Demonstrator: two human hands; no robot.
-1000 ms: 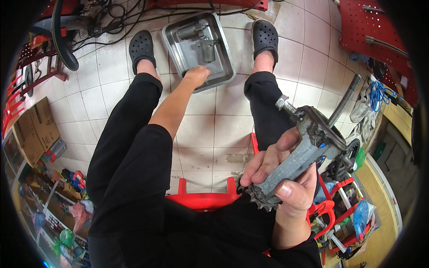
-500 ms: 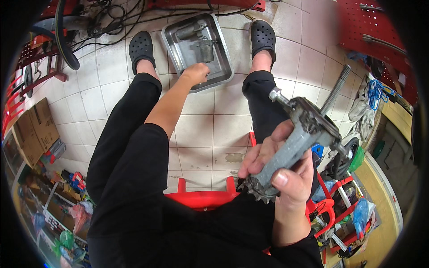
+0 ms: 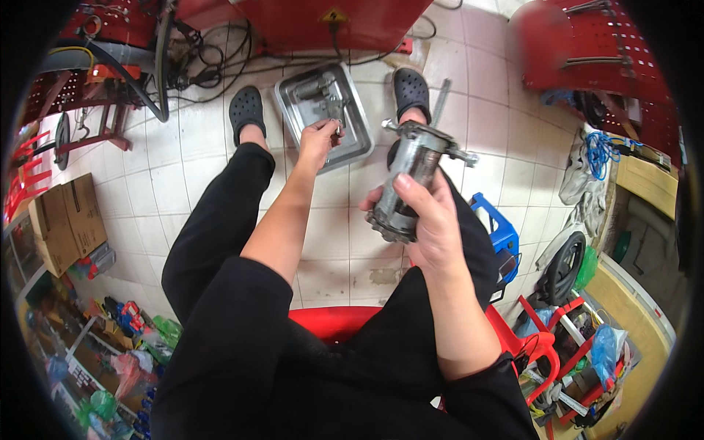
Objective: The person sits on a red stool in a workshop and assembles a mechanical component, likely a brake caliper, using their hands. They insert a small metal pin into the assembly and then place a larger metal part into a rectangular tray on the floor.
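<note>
My right hand [image 3: 433,224] grips a grey metal cylinder part [image 3: 420,163] with a toothed sprocket at its lower end. A long threaded rod and side bolts stick out of its flanged upper end. My left hand [image 3: 317,141] is closed in a pinch over the near left part of a shallow metal tray [image 3: 364,117] on the floor. A small shiny metal piece [image 3: 338,130] shows at its fingertips; its kind is not clear. Inside the tray lie grey metal cylinder parts [image 3: 314,86], partly behind the left hand.
Dark clogs [image 3: 246,110] on my feet flank the tray. Beyond it stand a red cabinet [image 3: 308,26] and loose black cables [image 3: 213,70]. To the right are a blue plastic object [image 3: 500,235], a black tyre [image 3: 566,264] and a red rack; a cardboard box [image 3: 67,224] stands left.
My right hand has carried the sprocketed part farther forward and left, turning it more upright. My left hand has risen, and a small shiny piece now shows in its fingers. The view has shifted.
</note>
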